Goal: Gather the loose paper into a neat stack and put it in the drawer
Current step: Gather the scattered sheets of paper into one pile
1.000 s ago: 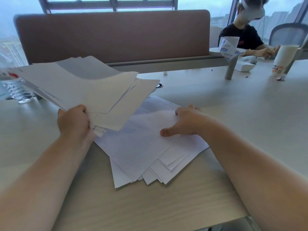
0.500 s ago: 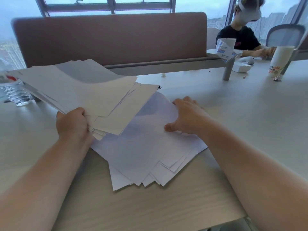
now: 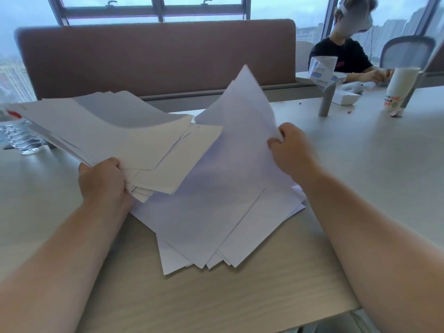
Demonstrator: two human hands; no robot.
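Pinching one sheet (image 3: 242, 131) by its right edge, right hand (image 3: 292, 150) lifts it off the loose pile (image 3: 216, 224) lying near-centre on the tabletop (image 3: 360, 164); the sheet's far corner stands up. Left hand (image 3: 102, 180) grips a fanned bundle (image 3: 115, 135) by its near corner, held above the tabletop at left, edges uneven. Step looks like gathering, mid-collection; many sheets remain down. Next move likely calls for laying this sheet onto the bundle, then squaring edges. Drawer not in view. Water bottle (image 3: 21, 138) far left.
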